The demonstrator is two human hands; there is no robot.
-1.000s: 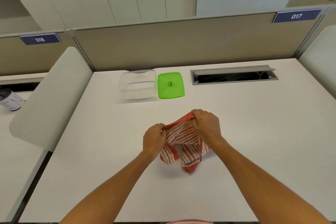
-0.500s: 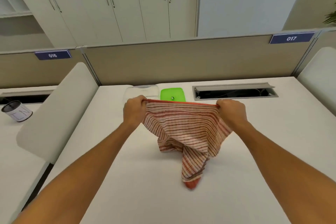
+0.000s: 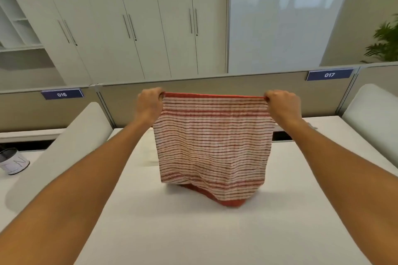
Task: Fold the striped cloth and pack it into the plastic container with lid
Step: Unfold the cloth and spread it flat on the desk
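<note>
The left hand (image 3: 149, 104) pinches one top corner of the cloth (image 3: 213, 142), fingers curled over the red hem; the right hand (image 3: 282, 105) pinches the other top corner the same way. Between them the top edge runs taut and nearly level, held up above the desk (image 3: 193, 232) at arm's length.

From that edge the cloth hangs as a flat striped sheet. Its lower part sags and bunches, and the red bottom hem seems to touch or nearly touch the desk.

It looks light, thin and limp: it drapes from two pinches and has no stiffness of its own. It should not slip from a fingertip pinch, and nothing about it is fragile. The corners are the right places to hold, since gripping mid-edge would let the sides droop and skew a fold. Laying it flat on the desk first would likely make the creases cleaner.

The container and lid are not visible; the cloth probably hides them.
</note>
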